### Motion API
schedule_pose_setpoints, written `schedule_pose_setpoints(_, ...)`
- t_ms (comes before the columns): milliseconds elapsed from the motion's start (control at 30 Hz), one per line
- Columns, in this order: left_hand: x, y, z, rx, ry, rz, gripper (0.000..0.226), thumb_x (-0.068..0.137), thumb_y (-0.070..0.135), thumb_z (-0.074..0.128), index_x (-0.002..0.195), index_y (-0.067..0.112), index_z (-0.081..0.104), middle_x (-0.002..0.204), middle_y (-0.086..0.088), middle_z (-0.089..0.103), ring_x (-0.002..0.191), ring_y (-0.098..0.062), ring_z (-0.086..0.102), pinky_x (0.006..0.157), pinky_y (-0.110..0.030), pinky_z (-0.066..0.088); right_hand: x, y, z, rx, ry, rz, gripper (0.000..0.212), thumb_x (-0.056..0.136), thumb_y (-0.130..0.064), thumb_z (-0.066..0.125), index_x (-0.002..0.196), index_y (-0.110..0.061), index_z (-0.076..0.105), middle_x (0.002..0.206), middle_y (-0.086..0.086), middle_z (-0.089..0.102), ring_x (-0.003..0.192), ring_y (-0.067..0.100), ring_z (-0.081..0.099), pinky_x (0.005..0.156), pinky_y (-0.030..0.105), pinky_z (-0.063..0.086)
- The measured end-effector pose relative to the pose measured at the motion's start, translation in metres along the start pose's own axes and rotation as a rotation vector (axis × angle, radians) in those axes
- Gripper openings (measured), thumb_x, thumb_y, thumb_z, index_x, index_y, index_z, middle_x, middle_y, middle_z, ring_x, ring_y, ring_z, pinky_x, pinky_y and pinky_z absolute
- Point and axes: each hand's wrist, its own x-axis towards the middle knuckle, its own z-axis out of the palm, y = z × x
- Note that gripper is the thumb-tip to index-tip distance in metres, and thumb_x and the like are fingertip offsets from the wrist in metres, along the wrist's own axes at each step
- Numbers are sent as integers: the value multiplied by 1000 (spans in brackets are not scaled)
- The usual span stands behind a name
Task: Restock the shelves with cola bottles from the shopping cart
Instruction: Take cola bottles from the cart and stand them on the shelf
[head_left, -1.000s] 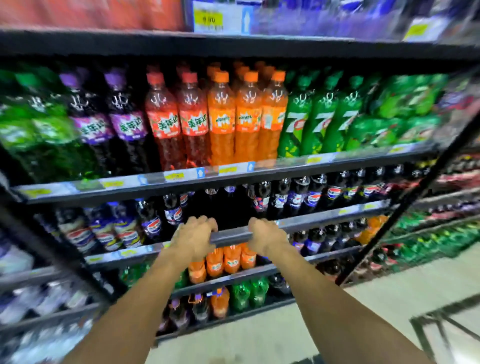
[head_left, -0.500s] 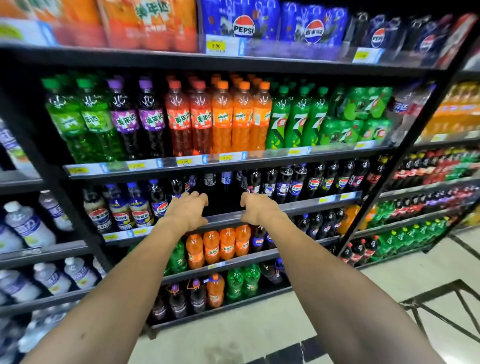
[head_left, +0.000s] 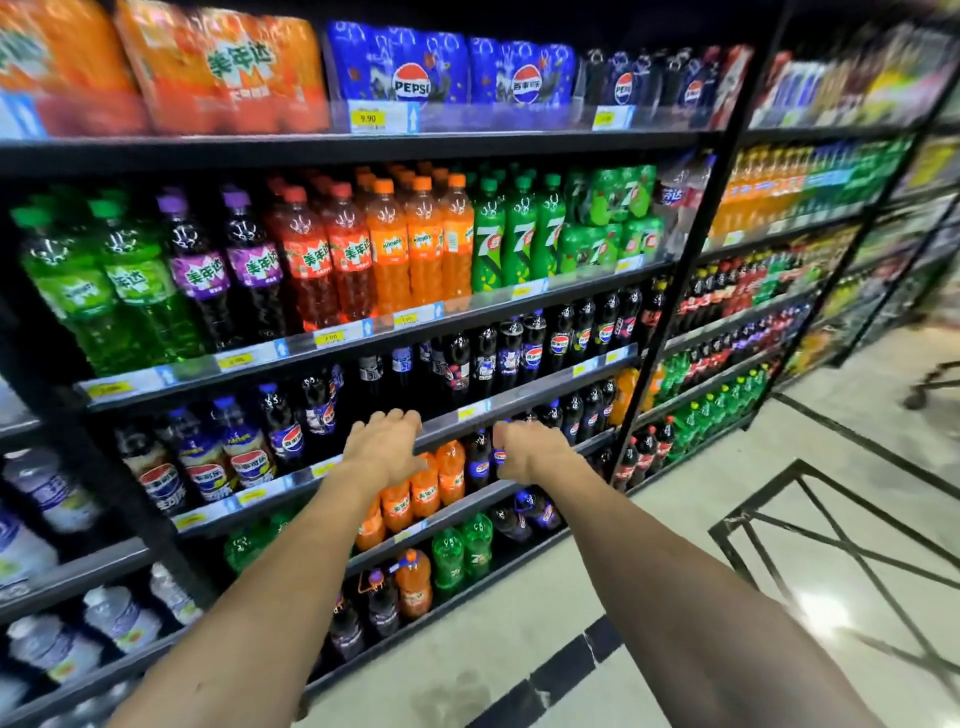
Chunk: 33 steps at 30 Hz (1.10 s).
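Hovering by shelf rail: left hand, right hand loose, empty; cola bottles upright.

the shelving in front of you looks like black painted metal with a matt finish. along each shelf edge you see a clear plastic rail, glossy, holding yellow paper price tags. the cola bottles facing you are smooth transparent plastic, shiny with small highlights, and each is wrapped in a glossy printed film label. above you, the pepsi multipacks sit in slick blue plastic wrap. the floor under you is pale polished tile, smooth, with a bright reflection.
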Motion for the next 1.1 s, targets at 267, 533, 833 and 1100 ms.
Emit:
schedule_pose_setpoints(267, -52, -10, 6, -63, -25, 59, 48, 91, 41, 64, 133, 24, 51, 135, -4, 54, 124, -28, 50, 100, -41, 42, -64, -22, 3, -6, 30, 69, 43, 92, -24, 65, 133, -16, 52, 130, 9, 62, 124, 33, 55, 97, 45, 44)
schedule_pose_setpoints(533, -116, -3, 4, -47, 8, 92, 53, 89, 42, 67, 135, 22, 49, 138, -4, 53, 126, -27, 48, 103, -41, 44, -136, -25, 17, -13, 26, 71, 34, 93, -26, 62, 124, -17, 52, 122, 8, 64, 116, 33, 58, 87, 41, 44)
schedule_pose_setpoints(833, -215, 9, 8, 7, 42, 44, 50, 89, 44, 67, 131, 22, 50, 131, -4, 55, 122, -28, 50, 99, -42, 43, -217, -16, 28, 44, 38, 49, 41, 92, -25, 64, 130, -16, 52, 125, 9, 64, 118, 33, 58, 91, 42, 48)
schedule_pose_setpoints(1100, -309, 48, 31, -14, 18, 100, 53, 89, 50, 67, 132, 24, 49, 133, -2, 54, 121, -26, 50, 98, -42, 45, -296, -21, 75, 87, -14, 49, 39, 91, -33, 66, 127, -22, 54, 126, 7, 64, 117, 32, 59, 89, 42, 47)
